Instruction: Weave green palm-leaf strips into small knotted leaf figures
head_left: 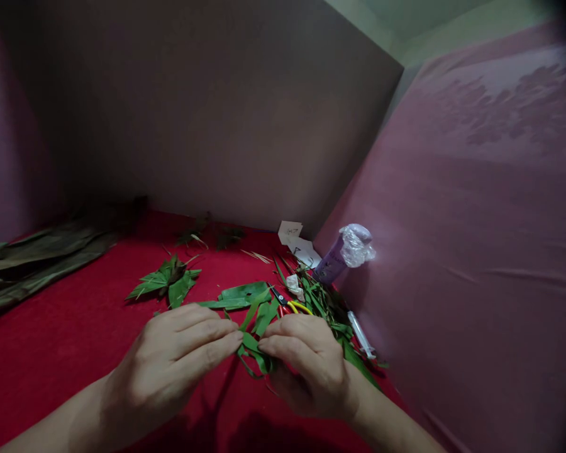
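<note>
Between my two hands is a looped, folded strip of green leaf [251,341]. My left hand [174,358] pinches it from the left with the fingers pressed together. From the other side my right hand [306,362] grips the same strip between thumb and fingers; the thumb is partly hidden. Just beyond the fingers lie scissors [293,306] with yellow and red handles, partly covered by the right hand. A wide cut piece of green leaf [244,293] rests on the red cloth [75,352] behind the hands.
A leafy sprig [167,282] lies left of centre, with long dark leaves [42,258] at far left. Leaf scraps [323,299], a syringe [361,335], a purple container [332,261] topped with clear plastic, paper cards [304,251] and thin sticks [257,257] are toward the right and back.
</note>
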`<control>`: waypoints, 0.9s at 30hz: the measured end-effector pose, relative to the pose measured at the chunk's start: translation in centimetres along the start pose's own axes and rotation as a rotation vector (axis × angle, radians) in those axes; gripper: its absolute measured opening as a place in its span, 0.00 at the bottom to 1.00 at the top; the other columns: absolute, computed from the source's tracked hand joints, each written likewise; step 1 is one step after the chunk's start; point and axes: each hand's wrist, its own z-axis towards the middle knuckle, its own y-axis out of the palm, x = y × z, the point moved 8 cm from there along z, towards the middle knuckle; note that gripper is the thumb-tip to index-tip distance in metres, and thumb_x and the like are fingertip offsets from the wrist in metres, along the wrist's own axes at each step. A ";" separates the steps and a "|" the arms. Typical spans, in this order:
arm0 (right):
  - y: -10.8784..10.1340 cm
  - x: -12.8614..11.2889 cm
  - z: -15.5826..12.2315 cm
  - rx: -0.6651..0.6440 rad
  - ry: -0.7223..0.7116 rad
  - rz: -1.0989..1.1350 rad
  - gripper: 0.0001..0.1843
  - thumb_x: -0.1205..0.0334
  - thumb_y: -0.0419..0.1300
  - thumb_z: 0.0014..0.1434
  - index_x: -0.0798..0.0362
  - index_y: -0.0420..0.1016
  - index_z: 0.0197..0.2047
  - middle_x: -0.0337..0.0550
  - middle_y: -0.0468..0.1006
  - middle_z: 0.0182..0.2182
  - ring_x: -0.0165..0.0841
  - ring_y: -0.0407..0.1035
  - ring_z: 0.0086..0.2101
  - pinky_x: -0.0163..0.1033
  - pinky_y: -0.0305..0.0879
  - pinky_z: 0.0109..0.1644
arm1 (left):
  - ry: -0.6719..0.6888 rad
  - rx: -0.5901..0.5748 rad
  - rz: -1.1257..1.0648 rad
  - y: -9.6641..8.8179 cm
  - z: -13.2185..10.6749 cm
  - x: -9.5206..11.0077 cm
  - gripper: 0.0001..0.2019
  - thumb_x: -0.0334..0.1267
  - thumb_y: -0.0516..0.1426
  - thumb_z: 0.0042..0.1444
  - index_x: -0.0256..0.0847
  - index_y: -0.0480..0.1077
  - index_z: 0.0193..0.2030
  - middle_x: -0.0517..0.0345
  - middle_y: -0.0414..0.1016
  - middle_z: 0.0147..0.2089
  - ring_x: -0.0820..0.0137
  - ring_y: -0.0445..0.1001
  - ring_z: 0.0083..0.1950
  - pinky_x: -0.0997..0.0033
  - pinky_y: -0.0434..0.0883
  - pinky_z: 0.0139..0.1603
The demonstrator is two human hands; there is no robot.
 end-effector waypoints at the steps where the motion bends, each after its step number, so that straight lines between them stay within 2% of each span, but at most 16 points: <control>1: 0.0 -0.1 -0.1 0.004 -0.002 -0.005 0.12 0.74 0.50 0.51 0.59 0.68 0.39 0.48 0.75 0.29 0.33 0.70 0.30 0.37 0.68 0.32 | -0.006 0.006 0.003 0.0 0.0 -0.1 0.11 0.28 0.47 0.61 0.35 0.72 0.40 0.52 0.80 0.35 0.70 0.76 0.37 0.70 0.72 0.36; 5: -0.2 -0.5 -0.4 0.023 -0.011 -0.027 0.14 0.76 0.51 0.48 0.61 0.69 0.40 0.50 0.75 0.29 0.34 0.71 0.30 0.39 0.68 0.32 | -0.049 0.029 0.006 -0.1 -0.3 -0.5 0.09 0.28 0.50 0.59 0.37 0.71 0.41 0.54 0.80 0.35 0.70 0.76 0.36 0.70 0.73 0.37; 13: -0.1 -0.6 -0.7 0.068 0.049 -0.103 0.14 0.76 0.51 0.52 0.61 0.68 0.42 0.50 0.76 0.31 0.34 0.71 0.32 0.39 0.71 0.33 | -0.100 0.038 -0.028 0.1 -0.6 -1.1 0.09 0.27 0.52 0.57 0.38 0.71 0.42 0.54 0.80 0.36 0.70 0.76 0.37 0.69 0.72 0.38; 17: -0.3 -0.5 -0.5 0.056 0.098 -0.097 0.19 0.76 0.52 0.53 0.61 0.65 0.50 0.52 0.75 0.37 0.36 0.70 0.39 0.41 0.71 0.40 | -0.097 0.026 -0.074 0.3 -0.5 -1.0 0.09 0.26 0.52 0.57 0.37 0.71 0.43 0.53 0.79 0.36 0.70 0.76 0.36 0.69 0.72 0.37; 19: -0.4 -0.4 -0.3 0.022 0.099 -0.091 0.23 0.77 0.52 0.53 0.61 0.62 0.53 0.53 0.75 0.40 0.36 0.69 0.41 0.41 0.71 0.41 | -0.093 0.012 -0.093 0.5 -0.5 -0.9 0.09 0.25 0.52 0.57 0.36 0.70 0.43 0.52 0.79 0.36 0.70 0.75 0.36 0.70 0.71 0.36; 21: -0.2 -0.6 -0.2 -0.031 0.057 -0.079 0.24 0.77 0.51 0.53 0.60 0.61 0.54 0.54 0.74 0.41 0.35 0.70 0.40 0.40 0.71 0.38 | -0.089 0.000 -0.092 0.6 -0.4 -0.8 0.09 0.25 0.52 0.57 0.35 0.70 0.42 0.51 0.79 0.35 0.69 0.75 0.36 0.69 0.71 0.36; 24: 0.1 -0.8 0.0 -0.116 -0.007 -0.098 0.20 0.75 0.51 0.55 0.58 0.64 0.52 0.51 0.75 0.37 0.33 0.70 0.34 0.37 0.70 0.33 | -0.084 0.000 -0.078 0.4 -0.3 -0.7 0.09 0.25 0.51 0.57 0.34 0.70 0.42 0.50 0.78 0.35 0.68 0.75 0.36 0.68 0.71 0.36; 27: 0.1 -0.8 0.4 -0.162 -0.012 -0.126 0.15 0.73 0.51 0.57 0.58 0.67 0.49 0.48 0.75 0.33 0.31 0.70 0.31 0.35 0.67 0.29 | -0.071 0.012 -0.084 0.2 -0.2 -0.6 0.09 0.25 0.51 0.58 0.34 0.70 0.42 0.50 0.78 0.35 0.68 0.75 0.35 0.68 0.71 0.35</control>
